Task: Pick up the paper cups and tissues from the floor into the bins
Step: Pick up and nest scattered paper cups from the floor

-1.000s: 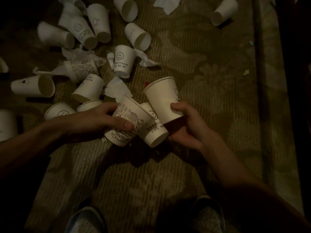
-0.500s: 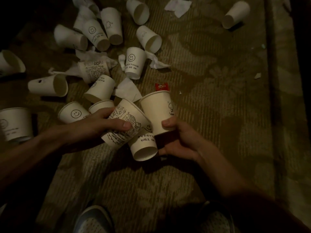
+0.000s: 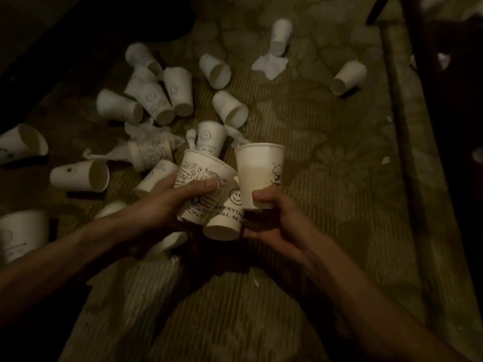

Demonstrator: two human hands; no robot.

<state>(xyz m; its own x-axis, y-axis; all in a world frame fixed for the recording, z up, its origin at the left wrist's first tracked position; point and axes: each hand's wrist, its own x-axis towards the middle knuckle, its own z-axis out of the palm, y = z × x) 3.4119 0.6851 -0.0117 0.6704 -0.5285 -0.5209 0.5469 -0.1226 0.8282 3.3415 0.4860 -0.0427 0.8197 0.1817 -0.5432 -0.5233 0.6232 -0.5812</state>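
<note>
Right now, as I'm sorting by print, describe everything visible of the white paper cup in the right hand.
The white paper cup is held upright, rolled rim on top, a black cartoon print on its right side. The right hand grips its base, thumb across the front. A smiley-printed paper cup is left of it.

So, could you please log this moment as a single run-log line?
left hand: grips doodle cup | right hand: grips upright cup | smiley cup: between hands | floor: cups, tissues scattered | bins: not seen
</note>
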